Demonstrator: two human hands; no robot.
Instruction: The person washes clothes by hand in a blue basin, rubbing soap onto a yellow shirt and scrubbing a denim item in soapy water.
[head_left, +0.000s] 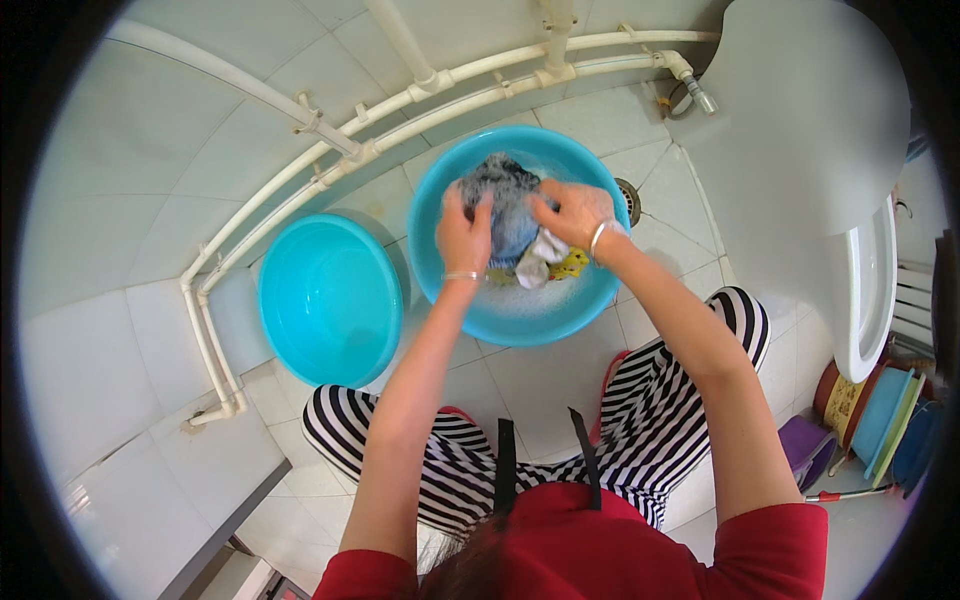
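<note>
A blue plastic basin (540, 330) stands on the tiled floor before me, with soapy, foamy water in it. Over it, my left hand (465, 229) grips one side of a dark, suds-covered wet cloth (501, 176). My right hand (574, 210) holds the other side between thumb and fingers. Blue fabric (514, 232) hangs below the dark part; whether it is the same piece I cannot tell. Nearer to me in the basin lie a white cloth (534, 268), perhaps a sock, and a yellow patterned cloth (571, 264). Both hands are slightly blurred.
A turquoise basin (330, 300) stands to the left. White pipes (405, 97) run along the tiled wall. A floor drain (628, 201) lies just right of the blue basin. At the right are a white washbasin (862, 300), stacked basins (874, 420) and a purple container (806, 450).
</note>
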